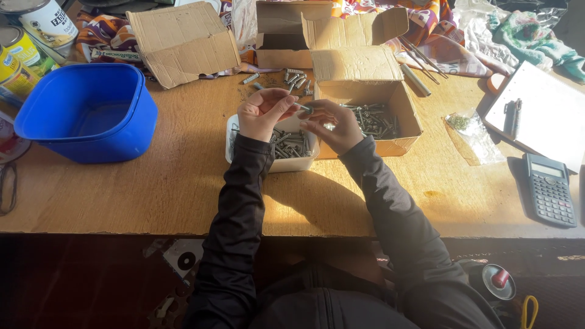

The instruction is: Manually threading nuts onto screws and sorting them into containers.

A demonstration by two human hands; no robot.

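Two hands meet over the white tray [234, 137] near the bench's [152, 189] middle: our left hand [262, 114] pinches a bolt [300, 107], our right hand [332, 125] closes on its tip; we keep the bolt level, turning gently above the tray

Bolt [303, 107] — slim, grey metal, lying roughly level, pinched at its ends between the fingertips of the left hand [263, 114] and right hand [334, 125]. Held in the air just above a white tray [233, 139] of similar bolts — an open cardboard box [397, 117] of more fasteners stands just beside it.
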